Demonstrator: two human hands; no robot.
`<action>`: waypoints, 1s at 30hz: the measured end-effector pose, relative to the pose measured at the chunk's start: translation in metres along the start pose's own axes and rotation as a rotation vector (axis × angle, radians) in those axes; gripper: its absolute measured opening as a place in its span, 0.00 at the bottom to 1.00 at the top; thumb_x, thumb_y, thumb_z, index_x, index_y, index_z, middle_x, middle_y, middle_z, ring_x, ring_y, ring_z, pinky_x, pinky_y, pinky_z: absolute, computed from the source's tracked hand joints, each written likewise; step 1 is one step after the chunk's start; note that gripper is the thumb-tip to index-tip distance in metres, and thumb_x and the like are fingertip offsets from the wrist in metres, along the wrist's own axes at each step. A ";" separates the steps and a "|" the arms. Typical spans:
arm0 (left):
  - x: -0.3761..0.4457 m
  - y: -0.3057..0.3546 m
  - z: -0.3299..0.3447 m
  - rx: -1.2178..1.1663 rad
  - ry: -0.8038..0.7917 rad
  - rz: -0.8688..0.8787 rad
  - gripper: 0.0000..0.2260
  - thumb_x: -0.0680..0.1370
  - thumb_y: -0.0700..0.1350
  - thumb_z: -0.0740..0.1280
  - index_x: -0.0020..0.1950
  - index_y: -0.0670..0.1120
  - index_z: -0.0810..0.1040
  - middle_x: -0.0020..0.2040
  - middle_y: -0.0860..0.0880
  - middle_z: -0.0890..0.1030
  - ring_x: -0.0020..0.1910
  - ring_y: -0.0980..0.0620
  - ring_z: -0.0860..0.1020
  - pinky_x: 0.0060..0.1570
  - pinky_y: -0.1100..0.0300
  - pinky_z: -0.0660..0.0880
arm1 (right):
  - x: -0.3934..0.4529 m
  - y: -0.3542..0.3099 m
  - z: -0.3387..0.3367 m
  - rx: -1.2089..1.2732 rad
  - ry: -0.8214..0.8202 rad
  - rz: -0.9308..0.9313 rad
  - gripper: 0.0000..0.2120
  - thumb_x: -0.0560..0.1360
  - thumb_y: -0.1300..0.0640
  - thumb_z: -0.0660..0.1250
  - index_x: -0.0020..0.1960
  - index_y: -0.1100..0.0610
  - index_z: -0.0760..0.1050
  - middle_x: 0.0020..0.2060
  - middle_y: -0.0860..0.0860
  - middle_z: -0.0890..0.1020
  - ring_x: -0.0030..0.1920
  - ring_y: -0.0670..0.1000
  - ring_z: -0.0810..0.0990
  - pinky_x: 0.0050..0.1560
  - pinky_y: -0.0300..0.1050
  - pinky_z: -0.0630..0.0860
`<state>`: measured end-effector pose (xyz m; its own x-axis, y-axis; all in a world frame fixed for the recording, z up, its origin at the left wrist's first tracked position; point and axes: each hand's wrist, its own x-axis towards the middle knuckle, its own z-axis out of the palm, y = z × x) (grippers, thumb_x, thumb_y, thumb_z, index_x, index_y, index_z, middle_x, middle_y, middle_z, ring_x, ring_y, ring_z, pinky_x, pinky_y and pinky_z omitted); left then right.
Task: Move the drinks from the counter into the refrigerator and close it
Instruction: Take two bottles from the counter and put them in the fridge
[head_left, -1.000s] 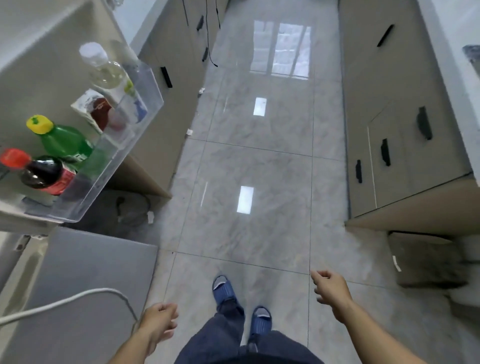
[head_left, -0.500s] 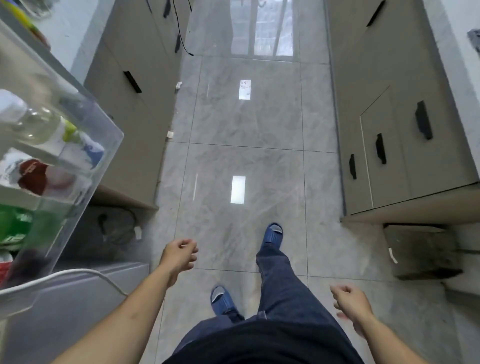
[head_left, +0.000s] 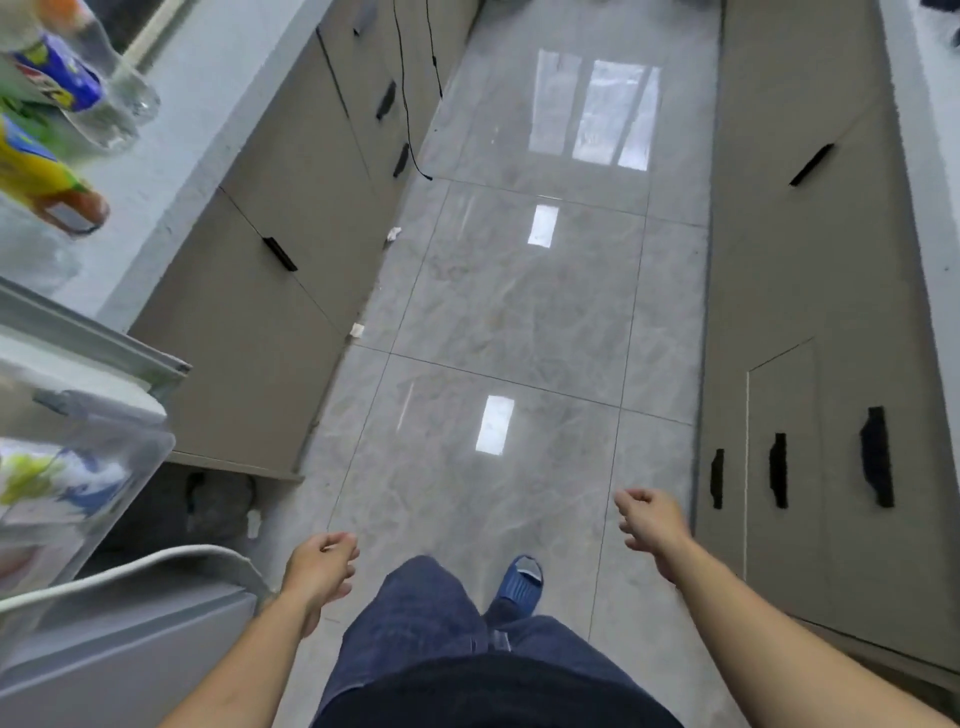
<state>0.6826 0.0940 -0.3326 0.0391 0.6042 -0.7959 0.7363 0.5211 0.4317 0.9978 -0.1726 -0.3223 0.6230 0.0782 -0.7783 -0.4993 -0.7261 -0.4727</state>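
A glossy grey tiled floor (head_left: 519, 312) fills the middle of the view from the head camera, running toward 12 o'clock between two banks of beige cabinets (head_left: 270, 291) with dark handles, a layout that leaves a narrow aisle for a person walking. At 9 o'clock, the open refrigerator door (head_left: 104, 358) juts into the aisle, its clear door shelf (head_left: 104, 483) already holding at least one labelled drink, blurred by closeness to the lens; the door appears left ajar so more bottles can go in. Along the pale counter (head_left: 171, 124) at 10 to 11 o'clock stand the remaining drinks: a clear bottle with a blue label (head_left: 78, 83) and, nearer the camera, a yellow-labelled bottle (head_left: 41, 182), apart from the door shelf and, by the look of it, waiting to be carried over. A white cable (head_left: 156, 564) loops across the grey appliance top at 8 o'clock. At 6 o'clock, the person's jeans and one blue slipper (head_left: 519, 582) show a stride in progress. The left hand (head_left: 319, 569), at 7 o'clock, hangs with fingers loosely curled and carries nothing; the right hand (head_left: 649, 522), at 5 o'clock, is likewise loosely curled and empty, both seemingly free for the next bottle.
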 end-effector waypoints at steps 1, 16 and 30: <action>0.000 0.006 0.005 -0.017 0.009 -0.007 0.05 0.82 0.45 0.65 0.56 0.46 0.77 0.50 0.46 0.82 0.48 0.46 0.81 0.42 0.54 0.78 | 0.010 -0.024 0.000 -0.011 -0.019 -0.036 0.05 0.78 0.55 0.67 0.45 0.56 0.76 0.36 0.53 0.76 0.37 0.53 0.74 0.36 0.44 0.74; 0.087 0.152 0.024 -0.355 0.116 -0.253 0.07 0.80 0.41 0.63 0.51 0.39 0.79 0.39 0.42 0.79 0.36 0.47 0.75 0.36 0.59 0.75 | 0.111 -0.283 0.062 -0.345 -0.191 -0.222 0.08 0.79 0.51 0.67 0.51 0.56 0.78 0.40 0.54 0.79 0.38 0.54 0.76 0.38 0.48 0.75; 0.126 0.322 -0.039 -0.768 0.411 -0.079 0.03 0.80 0.48 0.66 0.49 0.51 0.79 0.46 0.47 0.83 0.42 0.50 0.80 0.43 0.53 0.80 | 0.209 -0.463 0.154 -0.744 -0.316 -0.327 0.08 0.77 0.57 0.69 0.43 0.62 0.77 0.29 0.55 0.75 0.30 0.54 0.72 0.28 0.41 0.67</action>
<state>0.8982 0.3614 -0.2780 -0.3485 0.6413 -0.6836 0.0618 0.7434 0.6660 1.2662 0.2854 -0.3301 0.4152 0.4667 -0.7809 0.2676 -0.8831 -0.3854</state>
